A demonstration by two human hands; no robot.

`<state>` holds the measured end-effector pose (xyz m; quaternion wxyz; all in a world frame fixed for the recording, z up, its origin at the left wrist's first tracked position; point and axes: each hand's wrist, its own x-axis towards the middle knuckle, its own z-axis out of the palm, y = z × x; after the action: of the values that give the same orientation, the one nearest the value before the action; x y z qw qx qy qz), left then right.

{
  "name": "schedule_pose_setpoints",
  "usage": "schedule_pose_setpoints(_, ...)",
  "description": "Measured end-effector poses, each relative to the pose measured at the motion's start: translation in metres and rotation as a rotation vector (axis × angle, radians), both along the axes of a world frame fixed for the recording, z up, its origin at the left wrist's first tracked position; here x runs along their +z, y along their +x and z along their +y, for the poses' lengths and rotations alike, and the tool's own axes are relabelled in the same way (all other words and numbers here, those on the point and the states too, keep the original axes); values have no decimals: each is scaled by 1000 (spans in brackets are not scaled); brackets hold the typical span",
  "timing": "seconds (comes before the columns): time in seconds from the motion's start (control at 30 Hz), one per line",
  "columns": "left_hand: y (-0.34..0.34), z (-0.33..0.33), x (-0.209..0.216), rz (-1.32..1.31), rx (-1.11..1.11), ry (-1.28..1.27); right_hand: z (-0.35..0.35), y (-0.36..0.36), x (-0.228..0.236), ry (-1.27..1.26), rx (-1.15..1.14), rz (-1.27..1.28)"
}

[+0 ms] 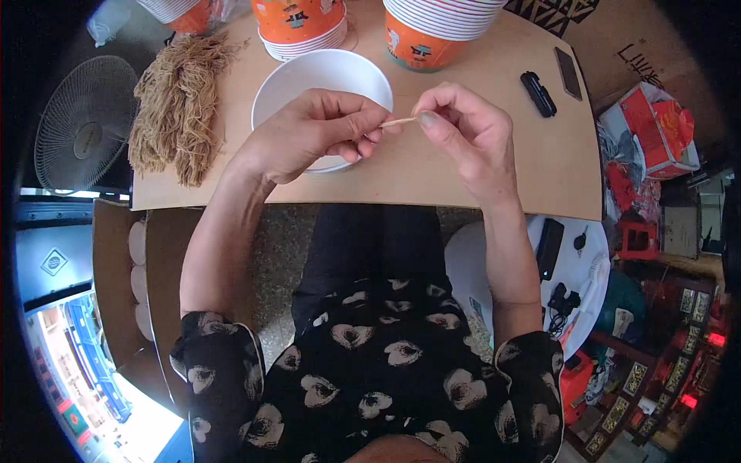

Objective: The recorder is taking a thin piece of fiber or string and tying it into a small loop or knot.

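Observation:
A short, thin, light-tan strand (399, 122) stretches between my two hands over the table. My left hand (312, 133) is closed in a pinch on one end, thumb against forefinger. At the other end my right hand (477, 139) pinches the tip between thumb and forefinger, its other fingers curled. Beneath and behind my left hand stands a white round tub (324, 68), partly covered by that hand; little of its inside shows. A bundle of tan, stringy strands (181, 108) hangs over the table's left side, similar in colour to the piece I hold.
Stacked orange paper buckets (421, 50) and another stack (301, 27) stand along the table's far side. A black elongated object (538, 94) and a phone (568, 73) lie at right. A fan (86, 131) and an open cardboard box (174, 285) are at left.

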<state>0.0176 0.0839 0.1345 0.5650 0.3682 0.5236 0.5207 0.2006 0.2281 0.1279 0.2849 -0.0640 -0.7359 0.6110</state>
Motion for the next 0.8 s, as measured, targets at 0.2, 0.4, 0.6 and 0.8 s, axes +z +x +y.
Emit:
schedule_pose_setpoints(0.2,3,-2,5,52,-31,51,-4,-7,1,-29,-16,57)
schedule_pose_setpoints(0.4,18,-7,-12,235,153,275,-11,-13,-2,-214,-24,-20)
schedule_pose_setpoints(0.6,38,-7,-15,591,461,462,-15,-14,-5,-489,17,-54)
schedule_pose_setpoints(0.8,41,-8,-18,613,536,438,-16,-15,-8,-646,66,-93)
